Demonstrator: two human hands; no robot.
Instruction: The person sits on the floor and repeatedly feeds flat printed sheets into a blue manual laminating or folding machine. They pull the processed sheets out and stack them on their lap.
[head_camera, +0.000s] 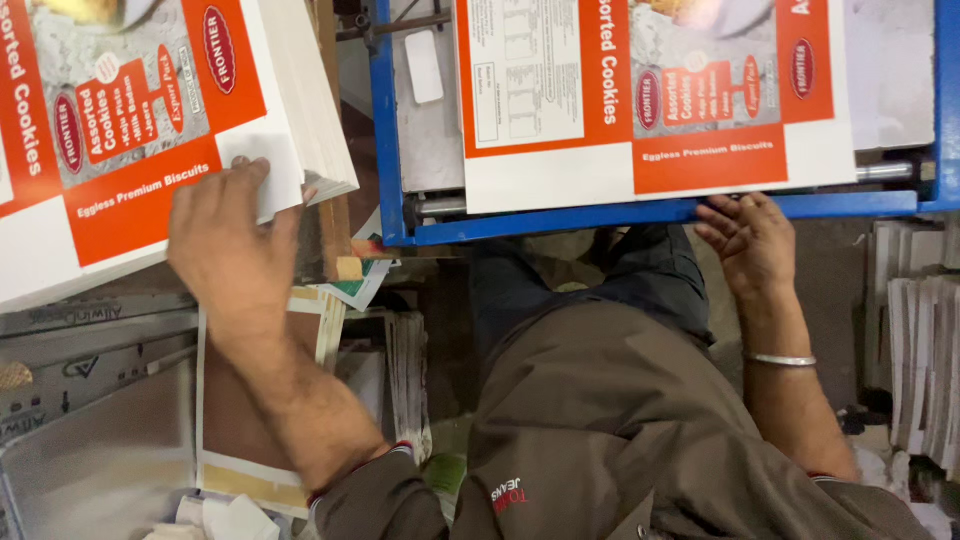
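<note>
Left hand (228, 240) lies flat on the near right corner of the stack of printed cards (130, 130), palm down, fingers spread and only loosely curled; fingertips sit on the white margin of the top card, right at the stack's edge. No pinch visible, nothing lifted.

Right hand (752, 240) rests at the near edge of the blue frame (600, 214), fingers half curled under the rail, holding nothing that shows. A single printed card (650, 95) lies flat in the frame just beyond those fingertips, its long axis running along the near rail, its near edge overhanging slightly.

The stack lies under the left hand, touching; the card in the frame is nearer the right hand. Stack and frame sit side by side, a narrow gap between.
</note>
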